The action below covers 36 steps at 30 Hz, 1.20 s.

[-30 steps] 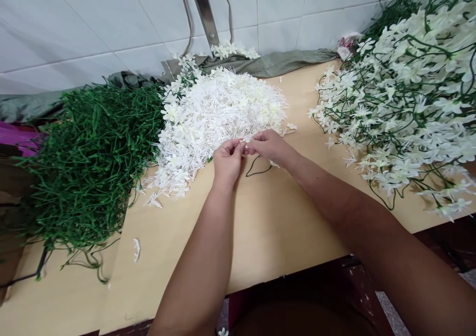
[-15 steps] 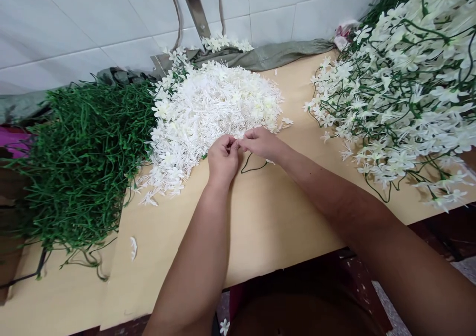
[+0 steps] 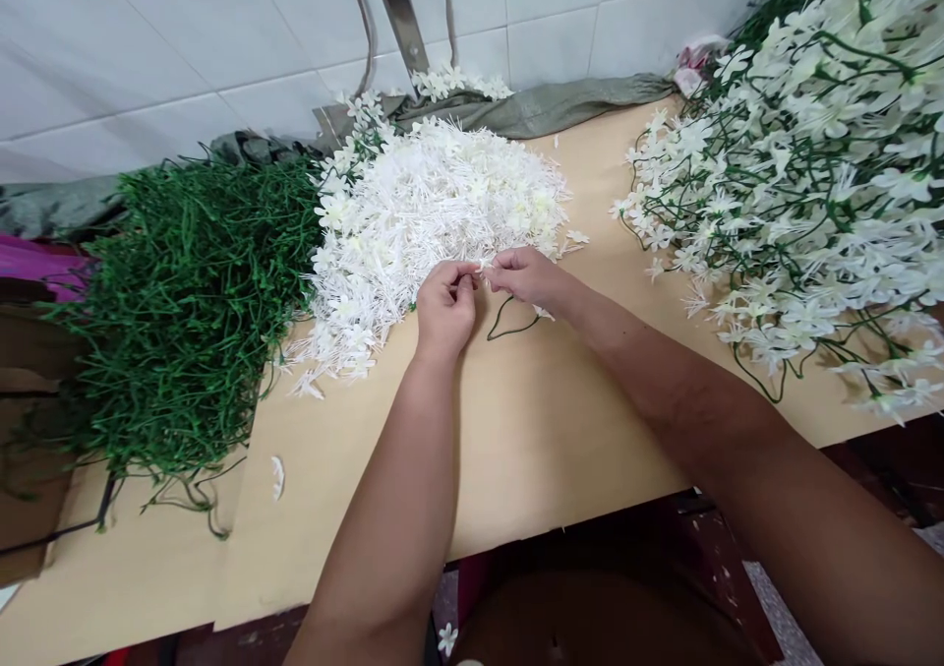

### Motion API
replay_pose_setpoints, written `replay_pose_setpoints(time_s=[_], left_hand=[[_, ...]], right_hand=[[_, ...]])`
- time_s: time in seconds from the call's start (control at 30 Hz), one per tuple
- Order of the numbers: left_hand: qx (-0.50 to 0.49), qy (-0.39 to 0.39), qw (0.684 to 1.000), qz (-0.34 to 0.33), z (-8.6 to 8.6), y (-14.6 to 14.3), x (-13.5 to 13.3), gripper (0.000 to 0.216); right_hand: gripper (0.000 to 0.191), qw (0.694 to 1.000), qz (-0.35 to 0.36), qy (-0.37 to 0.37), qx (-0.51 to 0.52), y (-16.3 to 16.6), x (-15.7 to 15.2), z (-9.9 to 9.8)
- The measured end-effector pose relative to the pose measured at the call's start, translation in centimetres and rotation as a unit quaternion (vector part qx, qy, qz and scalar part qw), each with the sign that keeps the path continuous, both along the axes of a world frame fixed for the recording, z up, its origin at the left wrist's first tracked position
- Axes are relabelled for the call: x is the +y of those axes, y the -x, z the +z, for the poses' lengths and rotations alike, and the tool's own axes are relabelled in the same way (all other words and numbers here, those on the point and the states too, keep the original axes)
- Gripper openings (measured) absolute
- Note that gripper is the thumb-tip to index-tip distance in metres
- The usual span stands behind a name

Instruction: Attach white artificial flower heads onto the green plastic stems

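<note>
Both my hands meet at the near edge of a heap of loose white artificial flower pieces [image 3: 442,189]. My left hand [image 3: 446,304] is closed in a pinch, its fingertips at a small white artificial flower [image 3: 485,265]. From the other side, my right hand [image 3: 529,278] pinches the same flower between thumb and forefinger. Fingers hide part of it. Below my right hand a thin dark green stem [image 3: 508,333] curves over the tabletop; I cannot tell whether it joins the held flower.
A big pile of green plastic stems [image 3: 199,302] lies to the left. Assembled white flowers on green stems [image 3: 826,194] are heaped at the right. Grey-green cloth [image 3: 575,105] runs along the tiled wall [image 3: 553,46]. A white scrap [image 3: 277,478] rests on the tan tabletop [image 3: 354,450].
My fingertips have parted slightly, and the white flower between them now shows. The whole view has shifted a little, with things on the table appearing farther right.
</note>
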<state>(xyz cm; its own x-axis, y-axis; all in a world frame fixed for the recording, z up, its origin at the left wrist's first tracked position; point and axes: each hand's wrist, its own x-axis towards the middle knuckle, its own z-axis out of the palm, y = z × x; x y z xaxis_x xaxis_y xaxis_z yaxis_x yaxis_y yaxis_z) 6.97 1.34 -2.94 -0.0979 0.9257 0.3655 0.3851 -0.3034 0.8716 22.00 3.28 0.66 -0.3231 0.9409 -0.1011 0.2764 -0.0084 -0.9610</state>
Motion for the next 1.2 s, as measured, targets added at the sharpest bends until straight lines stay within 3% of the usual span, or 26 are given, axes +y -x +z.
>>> replay_pose_setpoints(time_s=[0.13,0.3,0.47,0.67,0.87,1.07,1.2], left_hand=[[-0.139,0.045,0.989,-0.001,0.3,0.1,0.2,0.013],[-0.181,0.094,0.979,-0.024,1.4,-0.2,-0.1,0.006],[-0.237,0.125,0.963,-0.018,1.9,-0.4,-0.1,0.007],[-0.262,0.135,0.955,-0.020,1.8,-0.3,-0.1,0.013],[-0.272,0.146,0.950,-0.056,1.6,-0.3,-0.1,0.019],[-0.263,0.157,0.950,-0.062,1.8,-0.2,-0.2,0.023],[-0.282,0.165,0.943,-0.055,1.9,-0.5,-0.4,0.026]], right_hand=[[0.024,0.999,0.042,-0.014,-0.027,-0.6,0.0,0.3],[0.028,0.993,0.109,-0.028,-0.027,-1.1,0.1,0.5],[0.023,0.995,0.088,-0.019,0.041,-0.8,0.3,-0.5],[0.037,0.979,0.050,0.030,0.194,-0.1,0.0,-1.2],[0.037,0.966,0.036,0.084,0.241,0.0,-0.3,-1.0],[0.047,0.953,0.046,0.078,0.289,0.0,0.0,-1.6],[0.043,0.945,0.071,0.092,0.307,0.2,0.1,-1.8]])
